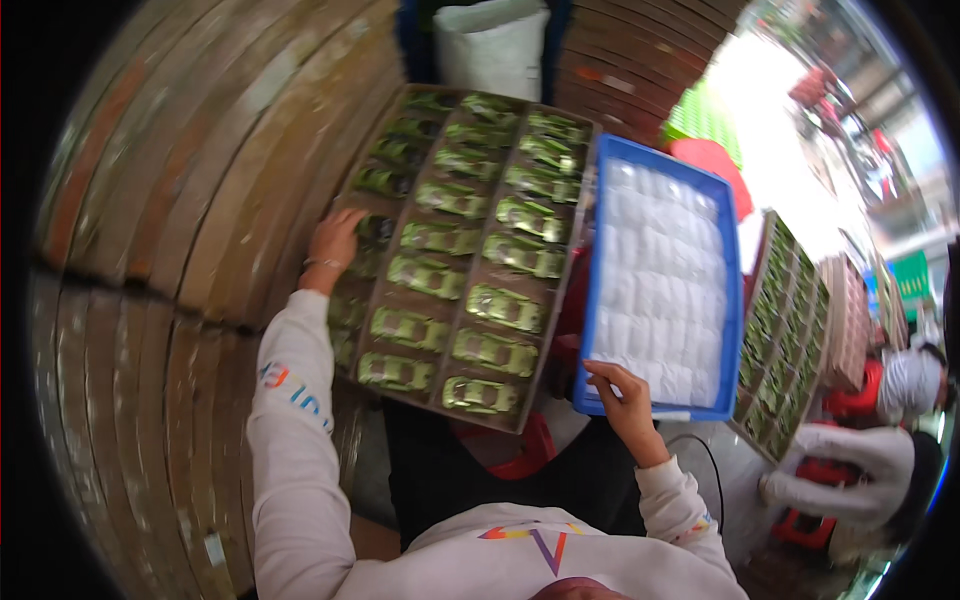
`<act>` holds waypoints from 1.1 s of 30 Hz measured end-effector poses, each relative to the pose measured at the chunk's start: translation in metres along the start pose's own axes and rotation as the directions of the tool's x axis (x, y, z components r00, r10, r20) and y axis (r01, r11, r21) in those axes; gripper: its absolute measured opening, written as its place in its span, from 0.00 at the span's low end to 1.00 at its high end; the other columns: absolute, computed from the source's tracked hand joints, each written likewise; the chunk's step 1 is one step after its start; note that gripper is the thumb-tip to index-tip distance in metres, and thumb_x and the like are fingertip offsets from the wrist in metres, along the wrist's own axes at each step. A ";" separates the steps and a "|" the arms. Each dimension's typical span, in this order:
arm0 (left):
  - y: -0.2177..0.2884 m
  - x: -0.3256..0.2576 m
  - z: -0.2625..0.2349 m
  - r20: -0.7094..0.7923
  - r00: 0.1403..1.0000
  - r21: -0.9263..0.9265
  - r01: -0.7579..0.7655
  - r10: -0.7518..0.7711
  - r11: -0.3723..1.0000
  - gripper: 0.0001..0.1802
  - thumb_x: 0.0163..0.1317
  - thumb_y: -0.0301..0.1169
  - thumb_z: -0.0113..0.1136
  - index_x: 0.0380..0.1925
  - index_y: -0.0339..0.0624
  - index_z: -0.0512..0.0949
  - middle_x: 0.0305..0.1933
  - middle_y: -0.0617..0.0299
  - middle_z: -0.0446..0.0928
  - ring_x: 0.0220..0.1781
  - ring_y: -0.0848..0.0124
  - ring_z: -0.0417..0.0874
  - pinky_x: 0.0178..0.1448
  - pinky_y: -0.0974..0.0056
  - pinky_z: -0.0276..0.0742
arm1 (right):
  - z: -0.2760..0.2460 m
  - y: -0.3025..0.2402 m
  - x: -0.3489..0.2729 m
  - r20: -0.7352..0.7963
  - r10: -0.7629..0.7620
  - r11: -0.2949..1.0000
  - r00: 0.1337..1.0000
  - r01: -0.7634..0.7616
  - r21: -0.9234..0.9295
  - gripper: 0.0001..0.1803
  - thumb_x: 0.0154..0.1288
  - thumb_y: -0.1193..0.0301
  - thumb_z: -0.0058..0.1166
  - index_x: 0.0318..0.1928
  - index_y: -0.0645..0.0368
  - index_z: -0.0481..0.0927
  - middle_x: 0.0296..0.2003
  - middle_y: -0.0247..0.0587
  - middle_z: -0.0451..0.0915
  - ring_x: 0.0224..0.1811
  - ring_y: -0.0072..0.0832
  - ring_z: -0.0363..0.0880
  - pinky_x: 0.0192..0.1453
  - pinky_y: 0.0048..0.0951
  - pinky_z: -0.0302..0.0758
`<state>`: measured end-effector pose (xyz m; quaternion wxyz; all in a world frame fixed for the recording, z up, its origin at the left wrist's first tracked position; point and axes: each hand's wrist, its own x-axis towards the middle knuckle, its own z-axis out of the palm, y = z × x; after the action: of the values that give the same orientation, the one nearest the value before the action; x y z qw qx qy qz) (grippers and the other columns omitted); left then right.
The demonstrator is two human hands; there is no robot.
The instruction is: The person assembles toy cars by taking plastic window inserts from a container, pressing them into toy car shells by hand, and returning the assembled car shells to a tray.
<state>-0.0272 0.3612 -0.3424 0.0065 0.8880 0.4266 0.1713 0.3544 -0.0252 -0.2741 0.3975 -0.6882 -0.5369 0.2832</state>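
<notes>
A brown partitioned tray [523,415] tilts in front of me, its lanes filled with rows of green toy car shells. At its left lane my left hand [336,243] has its fingers closed at the end of a green toy car [375,229] with a dark part. My right hand [626,404] hovers by the lower left corner of a blue tray [592,290]. Thumb and index finger are pinched together there, and whatever may lie between them is too small to make out. Rows of white wrapped packets [660,280] fill the blue tray.
Stacked brown boards [170,150] rise along the left. A white sack [490,50] stands beyond the trays. Another tray of green parts [780,340] leans at the right. Farther right, a person in a pale top [850,470] sits near red stools [805,525].
</notes>
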 end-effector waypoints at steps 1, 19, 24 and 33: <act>-0.006 0.002 0.006 0.053 0.999 0.019 -0.014 0.013 1.000 0.26 0.51 0.18 0.51 0.52 0.49 0.78 0.55 0.58 0.77 0.54 0.54 0.76 0.57 0.53 0.74 | -0.003 0.003 0.004 0.014 0.011 1.000 1.000 -0.011 0.021 0.14 0.64 0.84 0.52 0.48 0.63 0.82 0.41 0.43 0.84 0.40 0.28 0.85 0.46 0.26 0.79; 0.001 0.028 -0.034 0.052 0.920 0.066 0.385 -0.389 0.920 0.28 0.49 0.24 0.68 0.51 0.37 0.69 0.49 0.55 0.75 0.51 0.54 0.79 0.55 0.55 0.74 | -0.070 0.104 0.127 -0.195 0.130 0.978 0.972 -0.094 0.185 0.11 0.66 0.77 0.52 0.46 0.64 0.83 0.35 0.41 0.86 0.35 0.26 0.85 0.42 0.25 0.78; -0.021 -0.021 -0.017 -0.005 0.858 -0.770 0.325 -0.514 0.550 0.22 0.59 0.26 0.64 0.52 0.38 0.69 0.48 0.57 0.76 0.52 0.69 0.77 0.56 0.62 0.73 | -0.048 0.142 0.217 -0.231 0.071 0.983 0.971 -0.029 0.179 0.12 0.63 0.73 0.55 0.46 0.61 0.84 0.38 0.46 0.86 0.36 0.30 0.85 0.42 0.28 0.79; 0.209 -0.079 -0.053 0.455 0.807 -0.842 0.253 -0.376 -0.477 0.29 0.61 0.34 0.56 0.62 0.39 0.66 0.59 0.45 0.74 0.59 0.55 0.78 0.61 0.53 0.77 | -0.027 0.142 0.345 -0.464 0.139 0.923 0.875 -0.285 -0.260 0.19 0.54 0.65 0.65 0.45 0.60 0.82 0.44 0.49 0.82 0.47 0.47 0.80 0.53 0.42 0.74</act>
<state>0.0685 0.1614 -0.2833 0.7522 0.3097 0.3540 0.4615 0.5398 0.2853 -0.3677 0.3566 -0.8445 -0.3928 0.0730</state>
